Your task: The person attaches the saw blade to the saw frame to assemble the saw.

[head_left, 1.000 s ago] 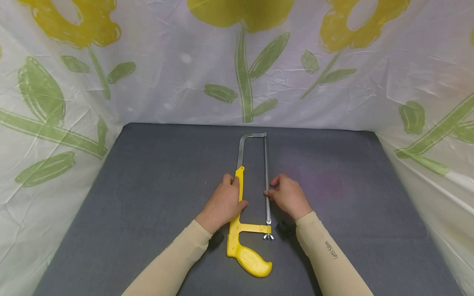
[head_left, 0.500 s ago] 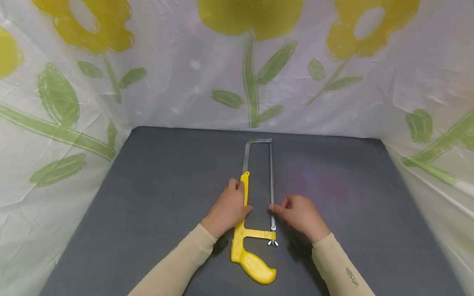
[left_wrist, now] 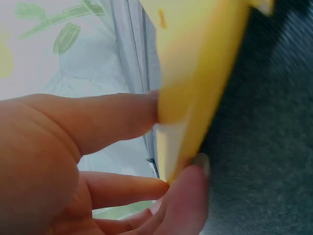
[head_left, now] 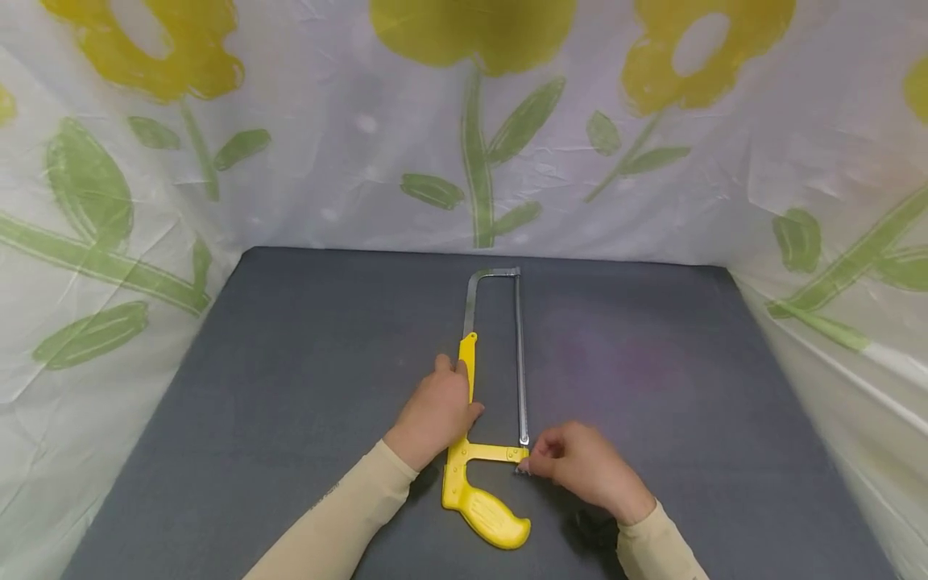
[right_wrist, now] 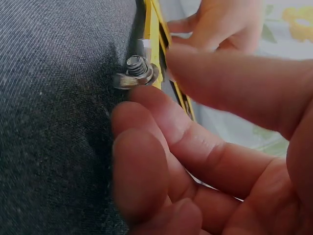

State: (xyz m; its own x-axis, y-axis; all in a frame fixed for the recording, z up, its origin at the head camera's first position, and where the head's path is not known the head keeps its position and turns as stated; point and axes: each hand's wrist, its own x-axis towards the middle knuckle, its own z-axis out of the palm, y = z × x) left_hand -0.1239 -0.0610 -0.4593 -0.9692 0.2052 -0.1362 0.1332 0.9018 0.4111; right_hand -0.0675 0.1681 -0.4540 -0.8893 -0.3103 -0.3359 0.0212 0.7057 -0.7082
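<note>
A hacksaw [head_left: 493, 519] with a yellow handle and frame lies on the dark tabletop, its silver front end pointing away. My left hand [head_left: 437, 411] grips the yellow back of the frame around its middle, with fingers and thumb on either side in the left wrist view. The silver blade bar [head_left: 520, 362] runs along the right side of the frame. At its near end, my right hand [head_left: 590, 467] has thumb and forefinger at the wing nut [right_wrist: 137, 78], on its threaded bolt below the yellow crosspiece [head_left: 496, 453]. The fingers partly cover the wing nut in the head view.
The grey-black cloth-covered table [head_left: 326, 322] extends around the saw. A white curtain [head_left: 326, 161] printed with yellow flowers and green leaves hangs behind the table and at both sides.
My right hand has moved from the middle of the blade bar down toward me to the wing nut. My left hand keeps its grip on the hacksaw frame, which stays in place.
</note>
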